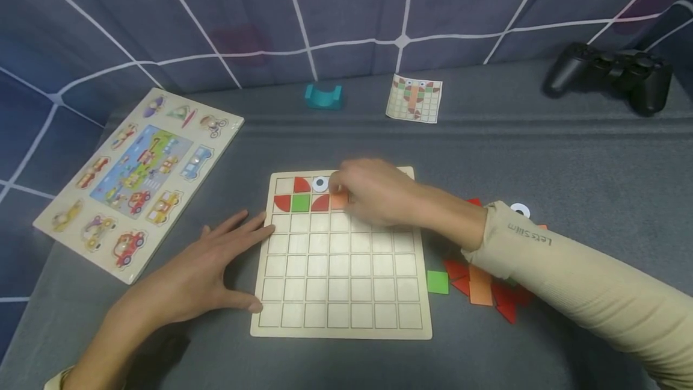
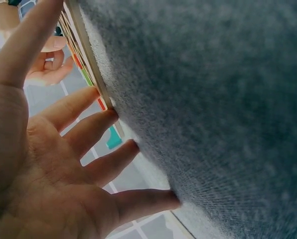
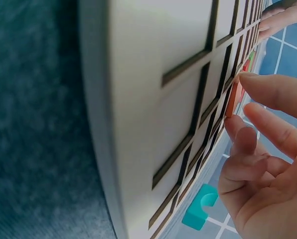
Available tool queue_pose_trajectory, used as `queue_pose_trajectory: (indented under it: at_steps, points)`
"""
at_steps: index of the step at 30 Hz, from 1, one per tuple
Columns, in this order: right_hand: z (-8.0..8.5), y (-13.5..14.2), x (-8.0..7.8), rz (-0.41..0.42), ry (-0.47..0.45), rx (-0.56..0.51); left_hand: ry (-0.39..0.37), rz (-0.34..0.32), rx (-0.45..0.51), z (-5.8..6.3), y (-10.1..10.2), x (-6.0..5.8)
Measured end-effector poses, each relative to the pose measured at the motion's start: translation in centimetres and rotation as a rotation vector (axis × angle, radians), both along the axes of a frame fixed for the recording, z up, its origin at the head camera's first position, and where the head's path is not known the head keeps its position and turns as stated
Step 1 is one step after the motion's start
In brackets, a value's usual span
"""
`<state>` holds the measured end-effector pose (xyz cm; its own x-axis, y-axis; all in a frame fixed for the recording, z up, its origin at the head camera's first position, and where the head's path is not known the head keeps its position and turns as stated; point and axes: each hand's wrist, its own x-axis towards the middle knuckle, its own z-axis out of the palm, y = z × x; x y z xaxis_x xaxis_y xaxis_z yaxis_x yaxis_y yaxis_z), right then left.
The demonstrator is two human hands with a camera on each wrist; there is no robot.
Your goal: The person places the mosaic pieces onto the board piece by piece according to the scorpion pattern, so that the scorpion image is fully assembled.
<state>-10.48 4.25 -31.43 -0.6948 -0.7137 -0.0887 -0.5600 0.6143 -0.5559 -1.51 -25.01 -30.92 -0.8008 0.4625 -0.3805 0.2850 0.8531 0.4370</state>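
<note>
A pale wooden grid board [image 1: 327, 251] lies flat on the grey surface. In its top rows sit red quarter-round tiles [image 1: 282, 203], a green square tile [image 1: 300, 203] and a white eye tile [image 1: 320, 183]. My right hand [image 1: 379, 194] reaches over the upper part of the board. Its thumb and fingers pinch an orange tile [image 3: 233, 99] at the grid, beside a red tile. My left hand [image 1: 200, 275] is spread along the board's left side, with thumb and fingertips at the edge. Its fingers [image 2: 96, 132] look straight in the left wrist view.
Right of the board, loose red, orange and green tiles [image 1: 437, 282] lie partly under my right forearm. A pattern card [image 1: 414, 99] and a teal block [image 1: 323, 97] are behind it. A picture puzzle [image 1: 186, 209] lies at left, a black game controller [image 1: 609, 77] at far right.
</note>
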Motion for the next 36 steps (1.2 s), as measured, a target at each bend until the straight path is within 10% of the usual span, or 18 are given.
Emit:
queue_pose_trajectory:
  at_steps: [36]
  points:
    - [0.5,2.1,0.6,0.012,0.031,-0.056,0.001,0.006,-0.008,0.2,0.1,0.1]
